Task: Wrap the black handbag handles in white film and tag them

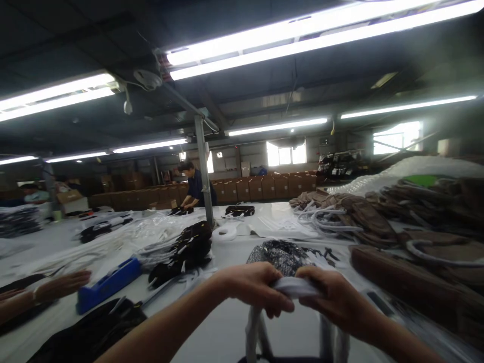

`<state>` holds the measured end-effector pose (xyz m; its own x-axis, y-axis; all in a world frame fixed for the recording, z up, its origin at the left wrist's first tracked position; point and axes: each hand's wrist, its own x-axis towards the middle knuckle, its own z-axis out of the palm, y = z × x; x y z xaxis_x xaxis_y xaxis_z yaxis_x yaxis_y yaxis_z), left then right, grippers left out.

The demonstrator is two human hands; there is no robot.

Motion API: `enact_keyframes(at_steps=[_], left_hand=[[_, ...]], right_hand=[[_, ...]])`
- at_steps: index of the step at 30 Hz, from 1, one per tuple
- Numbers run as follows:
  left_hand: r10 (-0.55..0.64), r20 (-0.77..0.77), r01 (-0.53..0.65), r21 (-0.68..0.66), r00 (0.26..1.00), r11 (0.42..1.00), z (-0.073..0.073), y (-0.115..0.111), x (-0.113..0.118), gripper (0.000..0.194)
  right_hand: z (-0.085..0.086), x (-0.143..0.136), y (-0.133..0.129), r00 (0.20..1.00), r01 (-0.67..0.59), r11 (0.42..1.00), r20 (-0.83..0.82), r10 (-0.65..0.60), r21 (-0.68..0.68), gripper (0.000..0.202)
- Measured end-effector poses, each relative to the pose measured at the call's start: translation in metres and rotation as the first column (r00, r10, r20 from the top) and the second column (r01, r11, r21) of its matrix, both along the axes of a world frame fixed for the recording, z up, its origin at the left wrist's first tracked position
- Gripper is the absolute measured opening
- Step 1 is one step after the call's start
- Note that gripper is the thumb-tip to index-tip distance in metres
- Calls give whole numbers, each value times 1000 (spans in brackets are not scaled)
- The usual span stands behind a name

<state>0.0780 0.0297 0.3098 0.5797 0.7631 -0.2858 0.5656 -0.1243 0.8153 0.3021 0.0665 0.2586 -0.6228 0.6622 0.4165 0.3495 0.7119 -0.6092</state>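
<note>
In front of me, my left hand [251, 287] and my right hand [330, 292] close around a white-wrapped bag handle [297, 287], one at each end of its top. Pale wrapped straps [252, 333] drop from it toward a dark shape at the bottom edge, where most of the bag is out of view. Just beyond my hands lies a shiny black-and-silver bundle [278, 254], partly covered by them. What it is exactly I cannot make out.
Brown bags [412, 282] with white-wrapped handles pile up on the right. To the left are a blue tape dispenser [109, 285], black bags [185, 247] and another person's hand [62, 287]. A metal post [204, 171] rises ahead; a person [194, 184] works beyond it.
</note>
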Motion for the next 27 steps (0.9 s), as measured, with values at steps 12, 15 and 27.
enact_keyframes(at_steps=[12,15,27], left_hand=[[264,562,-230,-132,784,964,75,-19,7,31],[250,502,-226,-111,828,968,103,-20,8,44],[271,29,-265,-133,962,955,13,-12,18,43]], right_hand=[[-129,66,-38,983,183,825,107,-148,-535,72],[-123,53,-37,985,144,847,-10,-174,-512,38],[-112,85,-33,981,187,920,25,-190,-343,85]])
